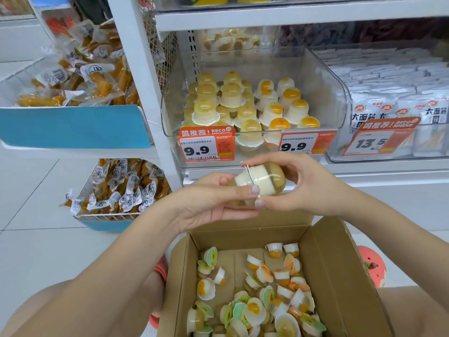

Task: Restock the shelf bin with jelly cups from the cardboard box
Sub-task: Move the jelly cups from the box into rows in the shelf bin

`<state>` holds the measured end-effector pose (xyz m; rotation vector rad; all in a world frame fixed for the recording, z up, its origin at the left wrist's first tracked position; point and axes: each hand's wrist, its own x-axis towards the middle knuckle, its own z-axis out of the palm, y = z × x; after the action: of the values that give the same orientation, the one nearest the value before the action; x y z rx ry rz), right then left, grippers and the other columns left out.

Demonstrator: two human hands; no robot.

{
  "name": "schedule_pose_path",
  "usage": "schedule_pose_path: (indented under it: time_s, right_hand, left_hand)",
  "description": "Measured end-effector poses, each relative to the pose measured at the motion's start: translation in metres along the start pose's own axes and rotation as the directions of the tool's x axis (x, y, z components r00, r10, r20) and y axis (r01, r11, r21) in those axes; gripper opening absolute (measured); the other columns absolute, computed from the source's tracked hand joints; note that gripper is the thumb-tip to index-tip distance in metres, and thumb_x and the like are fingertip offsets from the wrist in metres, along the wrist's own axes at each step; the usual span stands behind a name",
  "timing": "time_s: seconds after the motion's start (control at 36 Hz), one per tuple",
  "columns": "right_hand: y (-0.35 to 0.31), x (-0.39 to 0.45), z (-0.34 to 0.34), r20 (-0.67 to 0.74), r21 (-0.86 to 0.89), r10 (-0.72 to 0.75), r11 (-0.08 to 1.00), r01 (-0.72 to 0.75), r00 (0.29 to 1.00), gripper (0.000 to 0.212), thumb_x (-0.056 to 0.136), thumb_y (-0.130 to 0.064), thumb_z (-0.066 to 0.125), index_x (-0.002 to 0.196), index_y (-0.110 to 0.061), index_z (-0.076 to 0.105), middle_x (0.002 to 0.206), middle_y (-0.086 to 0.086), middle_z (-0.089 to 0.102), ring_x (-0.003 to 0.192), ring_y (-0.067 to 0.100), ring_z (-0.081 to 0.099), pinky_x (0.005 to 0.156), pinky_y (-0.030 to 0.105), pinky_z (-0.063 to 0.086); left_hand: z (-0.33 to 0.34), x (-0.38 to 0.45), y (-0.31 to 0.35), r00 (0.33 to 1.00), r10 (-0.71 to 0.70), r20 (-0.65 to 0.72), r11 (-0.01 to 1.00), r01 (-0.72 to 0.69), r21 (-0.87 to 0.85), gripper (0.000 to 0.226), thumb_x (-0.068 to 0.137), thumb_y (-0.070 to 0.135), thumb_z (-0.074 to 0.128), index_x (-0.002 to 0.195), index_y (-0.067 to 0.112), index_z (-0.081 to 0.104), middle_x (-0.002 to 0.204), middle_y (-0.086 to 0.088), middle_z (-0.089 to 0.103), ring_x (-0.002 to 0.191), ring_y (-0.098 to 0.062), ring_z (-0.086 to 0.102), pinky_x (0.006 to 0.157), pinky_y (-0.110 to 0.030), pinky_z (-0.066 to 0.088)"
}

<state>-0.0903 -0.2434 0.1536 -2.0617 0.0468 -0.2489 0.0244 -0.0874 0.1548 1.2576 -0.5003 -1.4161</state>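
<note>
Above the cardboard box (pixel 340 276): left hand (pixel 206 203) and right hand (pixel 303 186) gripping jelly cups (pixel 262 178) lid to lid; left cup mostly hidden by fingers.

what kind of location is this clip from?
Most likely a snack aisle in a retail shop: orange price tags on clear shelf bins, packaged snacks alongside, and an open cardboard box of jelly cups on the floor.
</note>
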Motion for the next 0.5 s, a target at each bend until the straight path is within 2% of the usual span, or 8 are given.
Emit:
schedule_pose_path:
  time_s: [0.06, 0.11, 0.14, 0.19, 0.25, 0.33, 0.42, 0.5]
  right_hand:
    - [-0.002, 0.01, -0.005, -0.095, 0.006, 0.011, 1.0, -0.01, 0.995, 0.057, 0.057, -0.039, 0.08, 0.111, -0.027, 0.065, 0.104, -0.012, 0.065, 0.096, 0.006, 0.062, 0.086, 0.023, 0.049]
    - [-0.007, 0.028, -0.017, -0.222, -0.014, 0.026, 0.999, -0.03, 0.975, 0.054, 0.058, -0.033, 0.087, 0.107, -0.027, 0.064, 0.099, -0.013, 0.064, 0.092, 0.004, 0.061, 0.085, 0.024, 0.048]
    - [-0.011, 0.039, -0.024, -0.279, -0.054, 0.026, 0.998, -0.043, 0.96, 0.052, 0.059, -0.03, 0.089, 0.105, -0.027, 0.064, 0.097, -0.014, 0.064, 0.089, 0.003, 0.06, 0.084, 0.023, 0.048]
    - [-0.023, 0.066, -0.038, -0.34, -0.227, 0.005, 0.97, -0.087, 0.94, 0.051, 0.06, -0.034, 0.087, 0.105, -0.028, 0.065, 0.099, -0.013, 0.065, 0.089, 0.002, 0.059, 0.082, 0.02, 0.047]
    - [-0.034, 0.095, -0.049, -0.323, -0.42, -0.01, 0.898, -0.134, 0.946, 0.054, 0.062, -0.042, 0.084, 0.109, -0.025, 0.065, 0.103, -0.009, 0.065, 0.093, 0.007, 0.06, 0.076, 0.019, 0.047]
    - [-0.039, 0.133, -0.054, -0.233, -0.554, 0.063, 0.811, -0.186, 0.97, 0.062, 0.066, -0.045, 0.08, 0.118, -0.017, 0.061, 0.097, -0.003, 0.062, 0.086, 0.013, 0.059, 0.057, 0.019, 0.044]
    - [-0.034, 0.16, -0.051, -0.162, -0.691, 0.128, 0.693, -0.205, 0.978, 0.075, 0.066, -0.046, 0.08, 0.125, -0.006, 0.055, 0.094, 0.004, 0.063, 0.083, 0.02, 0.059, 0.064, 0.028, 0.045]
    - [-0.026, 0.173, -0.046, -0.124, -0.762, 0.163, 0.616, -0.2, 0.979, 0.068, 0.065, -0.046, 0.081, 0.112, -0.003, 0.06, 0.095, 0.011, 0.065, 0.082, 0.025, 0.057, 0.066, 0.031, 0.046]
  left_hand:
    - [-0.005, 0.0, 0.007, 0.998, 0.011, -0.054, 0.995, -0.006, 0.099, 0.059, 0.064, 0.023, 0.082, 0.117, 0.008, 0.061, 0.112, -0.007, 0.069, 0.104, -0.02, 0.067, 0.091, -0.033, 0.053]
    - [-0.013, 0.001, 0.012, 0.979, 0.063, -0.195, 0.968, -0.012, 0.252, 0.06, 0.067, 0.033, 0.08, 0.12, 0.014, 0.059, 0.116, -0.002, 0.068, 0.103, -0.015, 0.067, 0.089, -0.032, 0.054]
    - [-0.018, 0.001, 0.014, 0.951, 0.112, -0.29, 0.923, 0.009, 0.385, 0.059, 0.069, 0.038, 0.078, 0.12, 0.017, 0.059, 0.115, 0.001, 0.068, 0.101, -0.011, 0.067, 0.087, -0.031, 0.055]
    - [-0.027, 0.004, 0.015, 0.871, 0.255, -0.42, 0.76, 0.088, 0.644, 0.049, 0.075, 0.04, 0.075, 0.118, 0.021, 0.06, 0.113, 0.008, 0.065, 0.1, -0.006, 0.063, 0.081, -0.024, 0.052]
    - [-0.038, 0.007, 0.015, 0.819, 0.348, -0.456, 0.66, 0.131, 0.74, 0.04, 0.079, 0.034, 0.074, 0.114, 0.021, 0.061, 0.116, 0.007, 0.061, 0.101, -0.009, 0.06, 0.079, -0.021, 0.047]
    - [-0.051, 0.01, 0.015, 0.793, 0.408, -0.452, 0.584, 0.154, 0.797, 0.037, 0.081, 0.028, 0.071, 0.116, 0.022, 0.06, 0.121, 0.005, 0.06, 0.1, -0.012, 0.06, 0.081, -0.023, 0.045]
    - [-0.06, 0.013, 0.017, 0.771, 0.464, -0.436, 0.477, 0.197, 0.856, 0.042, 0.083, 0.025, 0.07, 0.123, 0.019, 0.057, 0.123, 0.003, 0.058, 0.104, -0.013, 0.056, 0.079, -0.022, 0.044]
    - [-0.065, 0.018, 0.018, 0.75, 0.511, -0.42, 0.397, 0.227, 0.889, 0.042, 0.082, 0.021, 0.07, 0.122, 0.016, 0.058, 0.121, 0.0, 0.06, 0.109, -0.015, 0.055, 0.09, -0.027, 0.046]
